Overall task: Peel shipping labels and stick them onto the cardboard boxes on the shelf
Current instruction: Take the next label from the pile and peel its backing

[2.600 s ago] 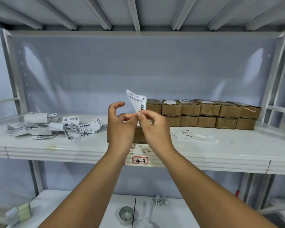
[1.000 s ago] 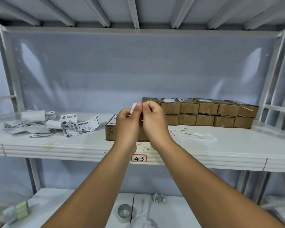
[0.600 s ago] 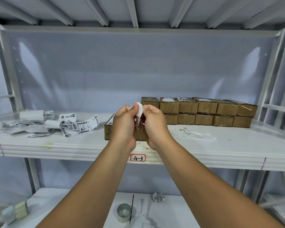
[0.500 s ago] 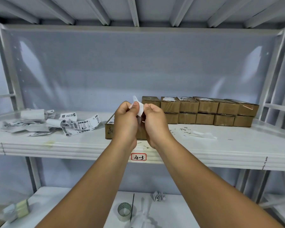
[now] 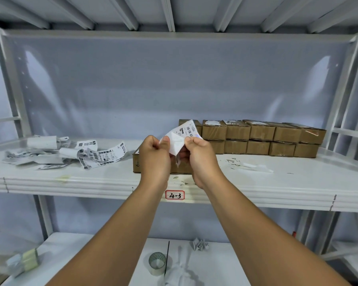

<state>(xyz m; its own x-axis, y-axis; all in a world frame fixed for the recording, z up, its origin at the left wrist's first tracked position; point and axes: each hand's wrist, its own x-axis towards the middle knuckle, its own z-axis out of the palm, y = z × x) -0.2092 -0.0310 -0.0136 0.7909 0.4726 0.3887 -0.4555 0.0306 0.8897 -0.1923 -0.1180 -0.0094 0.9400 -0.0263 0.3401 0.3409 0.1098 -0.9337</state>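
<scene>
Both hands are raised in front of the shelf, holding one shipping label between them. My left hand pinches its left edge and my right hand pinches its right side. The printed label curls up and away from the blank white backing, which hangs folded between the hands. Right behind the hands a brown cardboard box sits near the shelf's front, mostly hidden. Further back on the right, a two-high row of cardboard boxes stands, some with torn white label remnants on top.
A heap of loose labels and backing strips lies at the shelf's left. Paper scraps litter the white shelf, tagged "4-3". On the lower shelf lie a tape roll and crumpled paper.
The hands have drawn apart a little. The label, earlier bunched between the fingertips, now spreads open with its printed face curling up from the backing.
</scene>
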